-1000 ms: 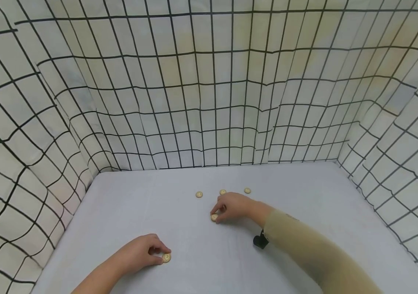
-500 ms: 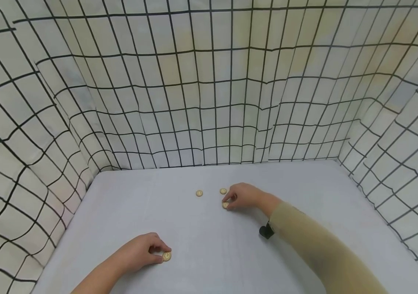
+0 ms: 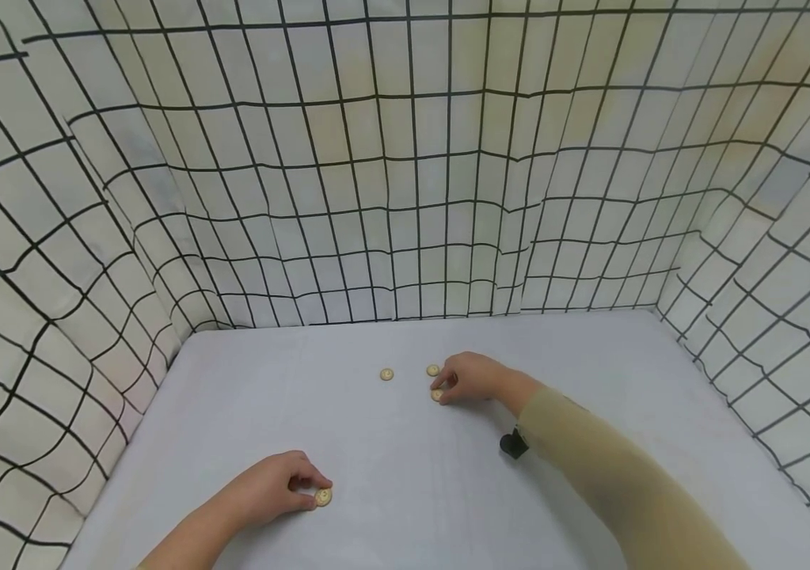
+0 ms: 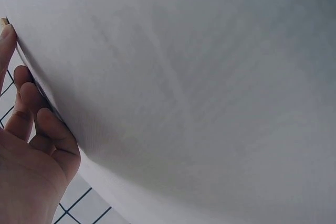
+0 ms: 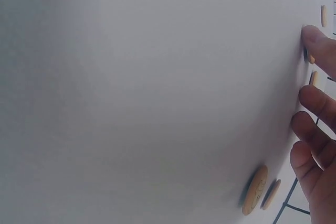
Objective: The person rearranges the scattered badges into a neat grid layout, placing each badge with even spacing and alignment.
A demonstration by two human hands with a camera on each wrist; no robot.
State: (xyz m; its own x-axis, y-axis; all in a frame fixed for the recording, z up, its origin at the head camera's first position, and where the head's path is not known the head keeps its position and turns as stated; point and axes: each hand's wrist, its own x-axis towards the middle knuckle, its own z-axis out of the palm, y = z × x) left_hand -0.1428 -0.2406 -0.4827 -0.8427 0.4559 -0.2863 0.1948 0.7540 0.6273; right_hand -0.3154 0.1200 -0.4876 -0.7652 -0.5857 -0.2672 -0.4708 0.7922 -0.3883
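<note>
Round pale wooden discs with markings on top lie on a white surface. My left hand [image 3: 272, 491] pinches one disc [image 3: 323, 497] at its edge between thumb and index finger, low against the surface. Farther off, my right hand [image 3: 472, 378] holds another disc [image 3: 437, 394] between thumb and finger. Just beyond that one lies a loose disc [image 3: 433, 370], and to its left a second loose disc [image 3: 386, 374]. The right wrist view shows two more, a nearer disc [image 5: 255, 190] and a farther disc [image 5: 271, 194], which the right hand and arm hide from the head view.
A white cloth-like tabletop [image 3: 347, 427] spreads under both hands. Black-gridded white walls [image 3: 405, 182] rise behind and on both sides. A small black wrist camera [image 3: 514, 444] hangs under the right sleeve [image 3: 604, 475].
My right hand has shifted away and to the right with its disc, then nearly stopped. It now covers the disc that was visible at the back right. My left hand has stayed put.
</note>
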